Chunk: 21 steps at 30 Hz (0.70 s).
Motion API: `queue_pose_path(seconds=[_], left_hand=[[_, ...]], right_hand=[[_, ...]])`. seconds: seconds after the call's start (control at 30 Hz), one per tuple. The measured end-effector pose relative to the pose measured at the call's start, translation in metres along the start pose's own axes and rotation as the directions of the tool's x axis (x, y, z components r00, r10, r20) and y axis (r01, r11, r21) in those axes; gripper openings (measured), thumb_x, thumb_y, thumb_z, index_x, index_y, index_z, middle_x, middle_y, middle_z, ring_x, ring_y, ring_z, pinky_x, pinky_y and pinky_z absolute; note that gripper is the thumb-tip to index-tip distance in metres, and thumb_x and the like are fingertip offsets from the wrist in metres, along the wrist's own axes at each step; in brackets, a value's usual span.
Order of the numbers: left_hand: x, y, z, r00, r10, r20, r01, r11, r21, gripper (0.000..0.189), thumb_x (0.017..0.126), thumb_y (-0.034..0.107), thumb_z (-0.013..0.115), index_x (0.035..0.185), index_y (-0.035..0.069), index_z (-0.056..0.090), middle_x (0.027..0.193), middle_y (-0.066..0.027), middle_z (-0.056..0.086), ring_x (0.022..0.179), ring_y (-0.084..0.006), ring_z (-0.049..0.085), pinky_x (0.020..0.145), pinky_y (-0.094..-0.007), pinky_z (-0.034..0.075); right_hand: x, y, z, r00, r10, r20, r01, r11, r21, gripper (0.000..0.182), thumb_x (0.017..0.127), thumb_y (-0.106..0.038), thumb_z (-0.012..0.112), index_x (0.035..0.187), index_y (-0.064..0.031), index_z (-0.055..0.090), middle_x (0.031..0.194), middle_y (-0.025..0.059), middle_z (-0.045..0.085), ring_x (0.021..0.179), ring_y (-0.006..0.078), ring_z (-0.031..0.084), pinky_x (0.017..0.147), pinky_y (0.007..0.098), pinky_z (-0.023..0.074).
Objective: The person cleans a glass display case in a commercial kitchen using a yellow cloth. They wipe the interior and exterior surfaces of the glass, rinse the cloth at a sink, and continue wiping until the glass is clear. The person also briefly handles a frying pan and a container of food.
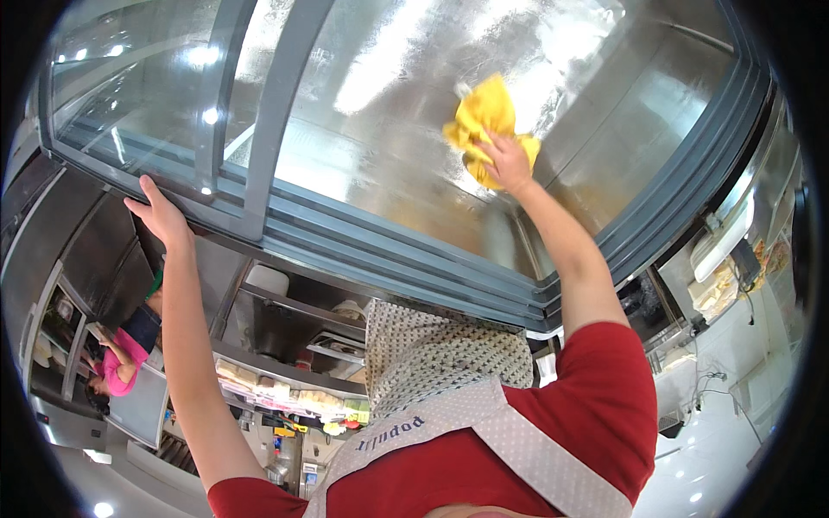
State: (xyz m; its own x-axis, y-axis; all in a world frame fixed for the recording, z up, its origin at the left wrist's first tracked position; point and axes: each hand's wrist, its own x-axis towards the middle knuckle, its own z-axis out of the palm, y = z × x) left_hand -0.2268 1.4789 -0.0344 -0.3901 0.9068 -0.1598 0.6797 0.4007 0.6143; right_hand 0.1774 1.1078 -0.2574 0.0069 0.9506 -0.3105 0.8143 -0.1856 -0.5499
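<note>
My right hand [505, 158] reaches into a chest cabinet lined with shiny metal and grips a bunched yellow cloth [489, 113]. The cloth lies against the metal lining [388, 116], some of it spreading past my fingers. At the cabinet's near left edge, my left hand [162, 213] touches the grey frame [223, 213] of a sliding glass lid [139, 116]. Its thumb and a finger are apart, and the other fingers are mostly hidden. Grey sliding tracks [388, 239] run along the near rim, with the lid drawn over the left side.
Behind me, a shelf unit [298, 375] carries packaged goods. Another person in a pink top [126, 362] is at the left, beside shelves. A counter at the right holds a white appliance [724, 239] and cables. My patterned apron [447, 349] hangs close to the cabinet's rim.
</note>
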Motion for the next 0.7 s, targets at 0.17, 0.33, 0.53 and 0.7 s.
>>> queue_pose_path(seconds=[0.17,0.33,0.53,0.7], left_hand=[[-0.019,0.007,0.007,1.0,-0.017,-0.007,0.018,1.0,0.024,0.084,0.092,0.043,0.049,0.144,-0.002,0.0,0.146,-0.0206,0.019,0.128,-0.0289,0.034,0.105,-0.034,0.029],[-0.038,0.01,0.018,0.999,-0.037,0.015,0.037,0.999,-0.019,0.082,0.093,0.041,0.048,0.145,0.003,-0.002,0.149,-0.0171,0.016,0.131,-0.028,0.03,0.106,-0.0349,0.028],[-0.048,0.009,0.02,0.998,-0.065,0.015,0.066,0.994,-0.087,0.078,0.093,0.039,0.048,0.145,0.005,0.001,0.149,-0.0178,0.014,0.13,-0.0284,0.031,0.107,-0.0354,0.027],[-0.05,0.019,0.023,0.994,-0.088,0.066,0.1,0.973,-0.207,0.074,0.094,0.036,0.049,0.146,0.013,0.002,0.146,-0.0158,0.02,0.124,-0.027,0.036,0.104,-0.0382,0.032]], right_hand=[[-0.079,-0.03,-0.062,0.708,0.421,0.568,-0.697,0.548,0.463,0.047,0.087,-0.034,0.048,0.119,-0.0008,0.055,0.111,0.0237,0.058,0.102,0.0352,0.056,0.088,0.0383,0.0436],[-0.113,-0.054,0.006,0.595,0.604,0.53,-0.761,0.635,0.132,0.065,0.086,-0.058,0.04,0.121,-0.0046,0.054,0.114,0.0236,0.057,0.102,0.0375,0.057,0.087,0.0434,0.0447],[0.137,-0.197,-0.001,0.689,0.478,0.545,-0.711,0.594,0.377,0.066,0.079,-0.052,0.054,0.108,0.0067,0.056,0.106,0.0245,0.059,0.1,0.0353,0.057,0.088,0.0429,0.044],[0.303,-0.28,0.047,0.939,0.203,0.277,-0.342,0.62,0.706,0.052,0.084,-0.038,0.051,0.117,0.0013,0.05,0.12,0.0221,0.048,0.107,0.0336,0.049,0.089,0.0431,0.0418]])
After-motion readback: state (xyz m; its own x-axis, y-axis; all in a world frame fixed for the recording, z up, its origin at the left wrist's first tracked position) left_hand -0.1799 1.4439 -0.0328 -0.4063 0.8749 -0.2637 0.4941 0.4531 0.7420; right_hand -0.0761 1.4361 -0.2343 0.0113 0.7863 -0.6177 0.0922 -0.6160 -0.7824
